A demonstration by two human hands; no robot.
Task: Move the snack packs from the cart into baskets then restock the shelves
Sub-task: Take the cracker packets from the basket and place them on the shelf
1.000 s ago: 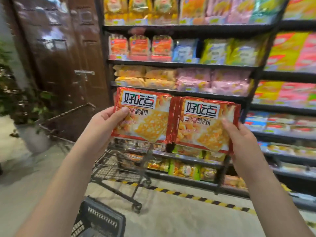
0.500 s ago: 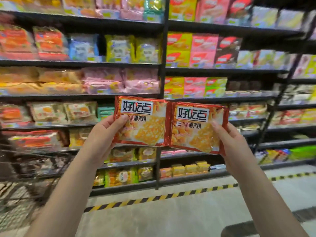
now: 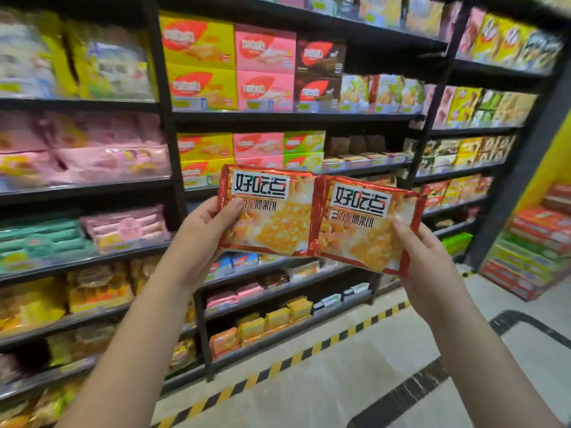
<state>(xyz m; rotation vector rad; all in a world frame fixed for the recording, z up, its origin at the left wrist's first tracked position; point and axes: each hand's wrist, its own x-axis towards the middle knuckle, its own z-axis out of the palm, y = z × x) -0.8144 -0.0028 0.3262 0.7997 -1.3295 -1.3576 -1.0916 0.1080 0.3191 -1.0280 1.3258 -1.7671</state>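
Two shiny red snack packs (image 3: 364,223), gripped by the left hand (image 3: 200,239) and right hand (image 3: 423,264), have moved further along the black metal shelves (image 3: 293,117), probably looking for their spot.

Head camera looks forward, slightly down, close to stocked shelves (image 3: 293,117).

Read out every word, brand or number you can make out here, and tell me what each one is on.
"好吃点": big black brand name on the left snack pack, held by the left hand.
"好吃点": same on the right snack pack, in the right hand.
"香脆腰果饼": smaller line beneath, on both packs.
Red oval logos on the shelf boxes: too blurred to read.
Shelf price tags: too small.
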